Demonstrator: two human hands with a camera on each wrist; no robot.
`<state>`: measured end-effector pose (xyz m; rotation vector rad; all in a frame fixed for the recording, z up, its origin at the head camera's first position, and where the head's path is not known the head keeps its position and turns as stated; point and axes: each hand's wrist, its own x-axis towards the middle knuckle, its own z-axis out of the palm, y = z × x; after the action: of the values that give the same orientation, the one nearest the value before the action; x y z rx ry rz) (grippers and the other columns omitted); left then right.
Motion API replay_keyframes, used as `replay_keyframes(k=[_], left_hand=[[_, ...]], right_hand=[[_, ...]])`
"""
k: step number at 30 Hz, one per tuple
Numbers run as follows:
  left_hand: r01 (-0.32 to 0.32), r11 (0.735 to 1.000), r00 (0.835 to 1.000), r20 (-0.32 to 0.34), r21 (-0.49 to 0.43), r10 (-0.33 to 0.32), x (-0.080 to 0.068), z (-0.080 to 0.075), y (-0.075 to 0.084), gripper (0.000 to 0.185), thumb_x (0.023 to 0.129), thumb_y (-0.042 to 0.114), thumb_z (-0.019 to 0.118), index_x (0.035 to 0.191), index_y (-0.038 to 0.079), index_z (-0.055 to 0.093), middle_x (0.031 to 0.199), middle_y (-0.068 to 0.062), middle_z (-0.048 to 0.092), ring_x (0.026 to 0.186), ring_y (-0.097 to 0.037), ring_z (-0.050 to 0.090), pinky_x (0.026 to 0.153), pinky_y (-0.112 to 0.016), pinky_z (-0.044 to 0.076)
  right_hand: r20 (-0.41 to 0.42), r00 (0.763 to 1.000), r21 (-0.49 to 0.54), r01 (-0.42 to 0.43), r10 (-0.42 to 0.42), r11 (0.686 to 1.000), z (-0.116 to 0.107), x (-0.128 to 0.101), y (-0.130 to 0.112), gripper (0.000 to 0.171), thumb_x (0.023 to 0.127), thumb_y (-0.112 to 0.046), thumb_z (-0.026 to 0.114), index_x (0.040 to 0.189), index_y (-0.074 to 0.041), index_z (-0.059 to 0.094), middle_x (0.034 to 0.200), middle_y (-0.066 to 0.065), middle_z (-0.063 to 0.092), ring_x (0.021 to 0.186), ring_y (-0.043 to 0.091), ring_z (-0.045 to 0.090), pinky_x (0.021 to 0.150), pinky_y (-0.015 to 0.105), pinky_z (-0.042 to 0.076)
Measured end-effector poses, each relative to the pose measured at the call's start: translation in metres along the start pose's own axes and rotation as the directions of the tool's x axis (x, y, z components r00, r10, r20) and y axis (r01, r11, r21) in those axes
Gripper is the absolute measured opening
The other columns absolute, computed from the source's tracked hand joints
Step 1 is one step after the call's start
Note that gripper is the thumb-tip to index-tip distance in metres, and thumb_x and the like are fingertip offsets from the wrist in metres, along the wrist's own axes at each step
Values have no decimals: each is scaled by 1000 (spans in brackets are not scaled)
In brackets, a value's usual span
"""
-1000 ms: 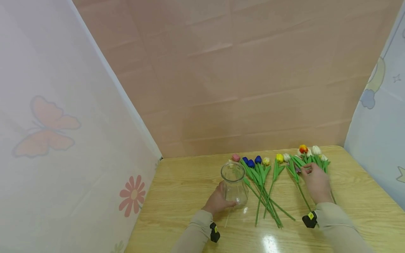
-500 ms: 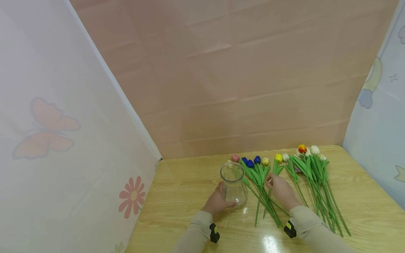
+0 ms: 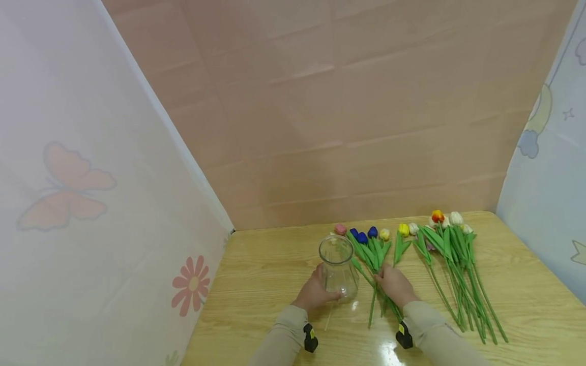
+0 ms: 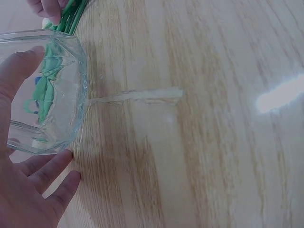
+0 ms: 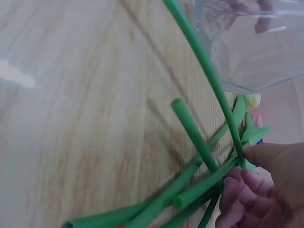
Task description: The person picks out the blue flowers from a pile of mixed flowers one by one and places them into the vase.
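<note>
A clear glass vase (image 3: 342,279) stands upright on the table, and my left hand (image 3: 315,291) grips its side, thumb at the front. In the left wrist view my fingers (image 4: 50,173) lie around the vase's lower part. My right hand (image 3: 397,287) is just right of the vase, at a bunch of artificial tulips with blue tulip heads (image 3: 362,237), a pink head (image 3: 340,229) and a pale yellow one (image 3: 384,234). In the right wrist view its thumb and fingers pinch a green tulip stem (image 5: 205,69); other stems cross beneath.
A bright yellow tulip (image 3: 403,230) lies right of the bunch. Farther right is a pile of tulips with white heads (image 3: 456,218) and an orange-red head (image 3: 437,216). The wooden table (image 3: 261,284) meets cloth walls at the back and sides.
My right hand has moved left from the right-hand tulip pile, past the yellow tulip, to the bunch with blue heads, where it now pinches a stem. The left hand and vase stay put.
</note>
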<state>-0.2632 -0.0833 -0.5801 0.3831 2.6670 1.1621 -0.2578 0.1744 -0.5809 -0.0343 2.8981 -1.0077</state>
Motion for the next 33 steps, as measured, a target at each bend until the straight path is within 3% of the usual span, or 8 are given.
replay_keyframes(k=[4, 9, 12, 16, 22, 24, 28, 33], left_hand=[[-1, 1000, 1000, 0, 3, 1, 0, 0, -1, 104, 74, 49, 81, 151, 11, 22, 147, -20, 40, 130, -36, 47, 102, -51, 43], [-8, 1000, 1000, -1, 1, 8, 0, 1, -2, 104, 73, 49, 81, 151, 12, 22, 146, -19, 40, 130, -36, 47, 101, -51, 44], [-8, 1000, 1000, -2, -1, 8, 0, 1, -2, 104, 73, 48, 81, 151, 12, 22, 146, -19, 40, 130, -36, 47, 102, -51, 43], [-11, 1000, 1000, 1, -1, 11, 0, 1, -2, 104, 74, 48, 81, 151, 11, 22, 147, -19, 40, 131, -35, 46, 103, -50, 43], [-20, 1000, 1000, 2, -3, 20, 0, -2, 0, 104, 74, 47, 81, 151, 11, 21, 147, -19, 40, 131, -34, 46, 103, -49, 42], [-19, 1000, 1000, 0, -2, 19, 0, -2, 0, 105, 73, 48, 81, 151, 11, 22, 146, -19, 41, 130, -34, 47, 103, -49, 43], [-6, 1000, 1000, 1, -6, 6, 1, 0, -1, 105, 73, 49, 81, 151, 12, 22, 146, -18, 41, 130, -34, 47, 102, -50, 43], [7, 1000, 1000, -2, -11, -7, 2, 2, -4, 106, 72, 50, 81, 151, 13, 22, 147, -18, 41, 130, -35, 47, 103, -51, 43]], right_hand=[[12, 999, 32, -53, 53, 998, 0, 3, 3, 24, 95, -17, 59, 81, -6, 44, 60, 0, 41, 51, 12, 36, 49, 27, 30], [46, 994, 85, -100, 96, 991, -3, 7, 7, 34, 96, -19, 56, 69, -11, 37, 58, -3, 30, 51, 12, 30, 51, 26, 29], [45, 992, 180, -123, 117, 976, -5, 8, 9, 35, 95, -16, 55, 64, -13, 39, 57, -2, 39, 53, 13, 37, 53, 27, 32], [52, 987, 321, -163, 155, 933, -8, 7, 11, 29, 94, -15, 55, 66, -7, 54, 62, 2, 57, 56, 14, 50, 54, 28, 39], [97, 979, 506, -205, 181, 838, -18, 3, 12, 23, 96, -10, 52, 74, -2, 55, 62, 3, 54, 54, 13, 47, 52, 27, 42], [98, 978, 528, -207, 184, 824, -24, 1, 12, 19, 96, -9, 50, 82, 3, 56, 66, 5, 56, 57, 14, 50, 56, 28, 44], [41, 982, 495, -178, 182, 850, -40, -1, 11, 28, 97, -11, 49, 113, 12, 51, 85, 17, 61, 68, 18, 58, 61, 32, 50], [-164, 976, 395, -70, 146, 916, -61, -3, 11, 27, 98, -12, 52, 111, 11, 51, 93, 24, 60, 69, 20, 60, 55, 29, 49]])
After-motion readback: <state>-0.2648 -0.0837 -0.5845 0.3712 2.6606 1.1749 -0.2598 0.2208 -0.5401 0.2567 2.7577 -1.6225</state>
